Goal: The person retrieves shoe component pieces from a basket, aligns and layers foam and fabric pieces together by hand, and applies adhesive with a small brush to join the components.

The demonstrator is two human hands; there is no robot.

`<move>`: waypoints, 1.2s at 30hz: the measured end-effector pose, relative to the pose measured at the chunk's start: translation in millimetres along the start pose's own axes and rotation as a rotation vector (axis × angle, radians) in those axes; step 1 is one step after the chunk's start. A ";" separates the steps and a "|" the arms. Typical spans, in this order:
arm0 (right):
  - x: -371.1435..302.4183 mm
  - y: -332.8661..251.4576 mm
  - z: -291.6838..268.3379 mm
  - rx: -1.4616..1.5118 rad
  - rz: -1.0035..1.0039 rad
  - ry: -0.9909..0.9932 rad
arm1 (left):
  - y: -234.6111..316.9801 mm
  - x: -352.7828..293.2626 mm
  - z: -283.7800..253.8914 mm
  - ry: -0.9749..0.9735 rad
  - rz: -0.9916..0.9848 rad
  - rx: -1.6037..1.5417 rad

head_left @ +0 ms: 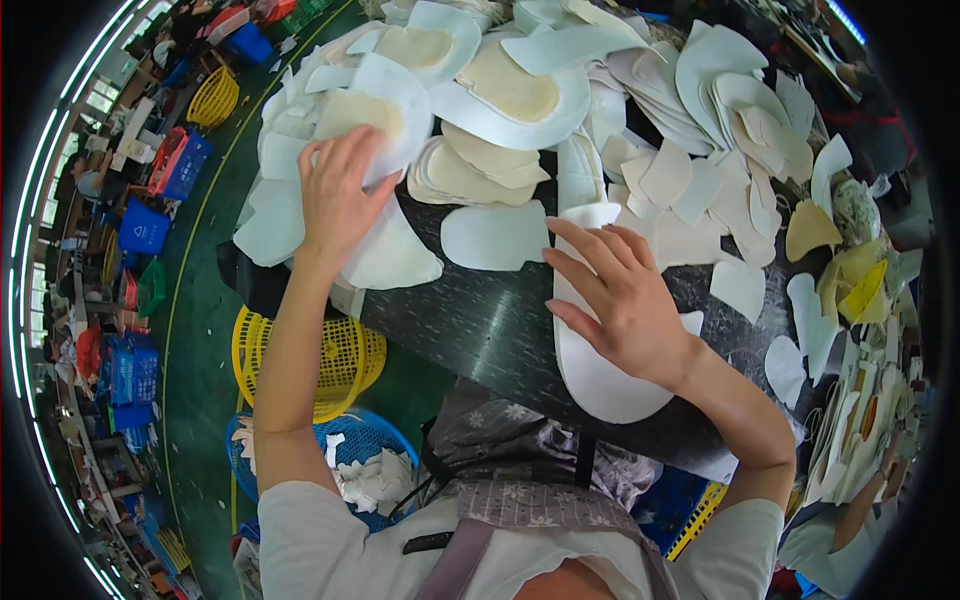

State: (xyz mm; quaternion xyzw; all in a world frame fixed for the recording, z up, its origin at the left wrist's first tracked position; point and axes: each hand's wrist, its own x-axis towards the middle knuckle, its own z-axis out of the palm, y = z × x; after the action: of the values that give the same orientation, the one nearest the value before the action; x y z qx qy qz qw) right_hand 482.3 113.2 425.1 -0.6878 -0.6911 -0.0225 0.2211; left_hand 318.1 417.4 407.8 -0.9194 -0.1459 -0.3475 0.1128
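My right hand (625,300) lies flat, fingers spread, on a long white insole (590,350) on the counter (480,320); its long axis runs away from me. My left hand (338,195), open, presses the pile (300,160) further left.

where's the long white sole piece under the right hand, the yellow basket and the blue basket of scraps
long white sole piece (605,385), head view, on its rounded near end.
yellow basket (345,360), head view, on its mesh wall below the table edge.
blue basket (385,435), head view, on its rim above the white scraps.
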 end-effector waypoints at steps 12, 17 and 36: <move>180.0 37.5 17.2 0.086 -0.293 0.712 | 21.3 -32.5 -60.9 0.308 -0.077 -0.231; 40.1 -26.6 -89.6 -0.704 -0.261 0.479 | 39.3 -83.9 -87.8 -0.233 0.019 -0.343; -29.5 -66.5 -9.8 0.490 -0.012 0.359 | 140.8 -43.1 -116.5 0.023 0.179 -0.588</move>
State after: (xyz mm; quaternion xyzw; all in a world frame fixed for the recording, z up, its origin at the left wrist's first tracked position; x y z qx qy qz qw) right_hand 419.8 78.6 442.1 -0.5950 -0.6299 0.0223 0.4987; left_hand 265.5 242.0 449.3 -0.9178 0.0436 -0.3739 -0.1262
